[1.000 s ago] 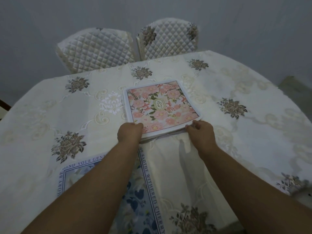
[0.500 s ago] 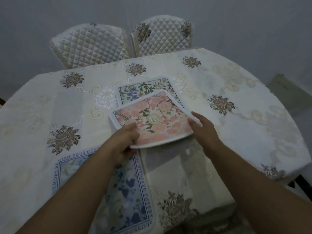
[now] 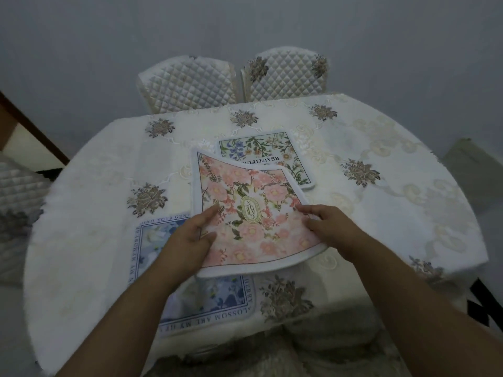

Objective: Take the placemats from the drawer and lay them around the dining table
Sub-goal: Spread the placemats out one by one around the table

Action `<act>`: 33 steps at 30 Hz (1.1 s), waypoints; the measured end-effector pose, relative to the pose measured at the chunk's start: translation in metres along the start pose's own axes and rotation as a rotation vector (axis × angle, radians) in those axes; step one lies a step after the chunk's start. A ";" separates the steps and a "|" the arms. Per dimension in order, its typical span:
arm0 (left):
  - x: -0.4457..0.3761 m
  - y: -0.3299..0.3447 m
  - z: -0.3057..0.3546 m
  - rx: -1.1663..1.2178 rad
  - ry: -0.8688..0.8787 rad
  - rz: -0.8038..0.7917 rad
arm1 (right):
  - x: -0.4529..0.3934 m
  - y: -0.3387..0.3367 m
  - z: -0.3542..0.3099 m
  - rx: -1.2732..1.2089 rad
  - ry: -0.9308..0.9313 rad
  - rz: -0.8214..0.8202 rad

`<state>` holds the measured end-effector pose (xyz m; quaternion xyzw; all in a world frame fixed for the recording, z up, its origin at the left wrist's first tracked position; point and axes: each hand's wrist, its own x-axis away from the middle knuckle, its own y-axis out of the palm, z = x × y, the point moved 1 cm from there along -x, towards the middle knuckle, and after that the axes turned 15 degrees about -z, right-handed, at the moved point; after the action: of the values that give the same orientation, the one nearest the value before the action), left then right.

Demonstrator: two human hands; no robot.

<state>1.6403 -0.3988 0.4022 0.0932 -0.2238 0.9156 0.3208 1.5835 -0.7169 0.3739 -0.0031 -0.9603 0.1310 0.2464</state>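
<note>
A pink floral placemat (image 3: pixel 250 213) hangs lifted above the dining table (image 3: pixel 394 213), bent and tilted. My left hand (image 3: pixel 190 238) grips its left edge and my right hand (image 3: pixel 329 227) grips its right edge. Farther back a green botanical placemat (image 3: pixel 283 153) lies flat in the middle of the table, partly covered by the pink one. A blue floral placemat (image 3: pixel 212 297) lies flat near the front edge, partly hidden under my left arm and the pink mat.
A cream tablecloth with embroidered flowers covers the round table. Two quilted chairs (image 3: pixel 187 83) (image 3: pixel 285 74) stand at the far side against a grey wall. Another quilted chair (image 3: pixel 19 186) sits at the left edge.
Both hands have lifted the pink placemat off the stack and drawn it toward me, uncovering the green placemat beneath. The view has pulled back from the table.
</note>
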 end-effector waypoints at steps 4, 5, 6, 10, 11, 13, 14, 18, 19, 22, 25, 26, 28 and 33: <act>0.073 -0.016 0.027 0.043 -0.015 0.116 | 0.060 0.026 -0.035 -0.002 -0.123 -0.015; 0.095 -0.020 0.034 0.035 -0.008 0.131 | 0.077 0.033 -0.047 0.012 -0.148 -0.020; 0.116 -0.024 0.040 0.020 0.000 0.146 | 0.093 0.042 -0.060 0.040 -0.177 -0.025; 0.212 -0.042 0.051 -0.041 -0.003 0.215 | 0.150 0.089 -0.108 0.337 -0.288 -0.036; 0.238 -0.047 0.050 -0.034 -0.010 0.243 | 0.164 0.102 -0.119 0.408 -0.312 -0.039; 0.293 -0.053 0.045 0.015 -0.007 0.312 | 0.193 0.134 -0.139 0.468 -0.360 -0.068; 0.322 -0.056 0.042 0.047 0.001 0.357 | 0.207 0.150 -0.149 0.485 -0.395 -0.081; 0.442 -0.064 0.018 0.178 -0.036 0.562 | 0.263 0.230 -0.175 0.512 -0.535 -0.141; 0.472 -0.064 0.009 0.195 -0.041 0.593 | 0.277 0.252 -0.178 0.514 -0.555 -0.166; 0.564 -0.058 -0.019 0.253 -0.063 0.671 | 0.322 0.320 -0.177 0.516 -0.582 -0.246; 0.652 -0.047 -0.048 0.288 -0.102 0.756 | 0.368 0.388 -0.170 0.569 -0.618 -0.330; 0.678 -0.044 -0.056 0.293 -0.123 0.777 | 0.383 0.410 -0.167 0.593 -0.621 -0.362; 0.727 -0.037 -0.071 0.293 -0.144 0.815 | 0.409 0.449 -0.162 0.614 -0.632 -0.428; 0.805 -0.040 -0.103 0.313 -0.173 0.908 | 0.445 0.524 -0.165 0.660 -0.643 -0.543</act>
<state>1.0375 0.1167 0.5784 0.1090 -0.1275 0.9745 -0.1487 1.2399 -0.1379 0.5905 0.3635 -0.8613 0.3519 -0.0474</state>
